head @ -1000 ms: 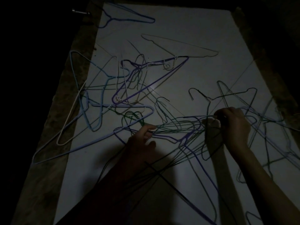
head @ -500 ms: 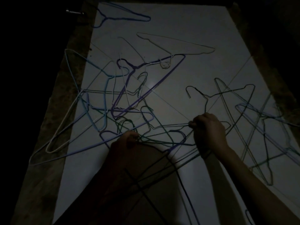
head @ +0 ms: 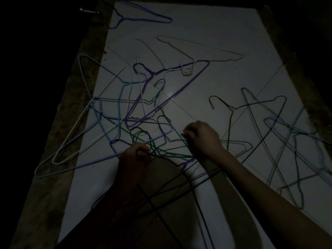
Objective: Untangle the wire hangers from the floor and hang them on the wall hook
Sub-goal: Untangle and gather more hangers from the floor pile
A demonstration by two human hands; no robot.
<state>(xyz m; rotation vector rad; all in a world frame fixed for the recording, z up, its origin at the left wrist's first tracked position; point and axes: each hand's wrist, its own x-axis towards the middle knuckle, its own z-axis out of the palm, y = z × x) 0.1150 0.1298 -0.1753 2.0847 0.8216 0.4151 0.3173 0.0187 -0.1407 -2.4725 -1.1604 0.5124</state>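
Fingers (head: 188, 134) mid-tangle of hangers (head: 161, 151), open floor (head: 206, 33) beyond

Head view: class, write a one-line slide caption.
Both hands, left hand and right hand, grip tangled wire hangers on a pale floor.

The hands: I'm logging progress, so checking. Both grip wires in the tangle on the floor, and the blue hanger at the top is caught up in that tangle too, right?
Not quite. In the head view the blue hanger lies alone, apart from the tangle. The left hand and right hand do grip wires in it.
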